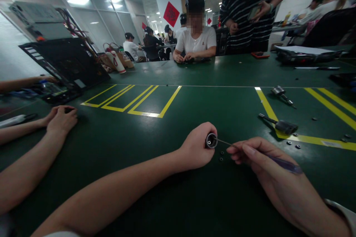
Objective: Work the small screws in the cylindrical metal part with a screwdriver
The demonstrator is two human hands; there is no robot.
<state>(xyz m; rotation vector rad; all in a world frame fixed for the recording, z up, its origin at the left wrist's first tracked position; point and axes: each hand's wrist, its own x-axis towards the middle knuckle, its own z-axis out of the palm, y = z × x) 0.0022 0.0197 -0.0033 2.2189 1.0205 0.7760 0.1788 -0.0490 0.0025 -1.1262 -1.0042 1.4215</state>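
My left hand (198,146) is wrapped round a dark cylindrical part (211,140), its open round end facing right. In my right hand (264,155) is a screwdriver (283,163) with a translucent purplish handle and a thin metal shaft. The shaft's tip reaches into the mouth of the cylinder. Just below, between my hands, lie two small dark rings (221,156). Beyond my right hand a dark motor-like part with a shaft (286,127) rests across the yellow tape, and a similar metal part (278,90) lies farther back.
More small rings (298,147) are scattered at the right on the green table (155,137), marked with yellow tape. A neighbour's hands (62,118) are at the left, near a large black panel (66,63). Across the table sits a person (196,42); another stands beside.
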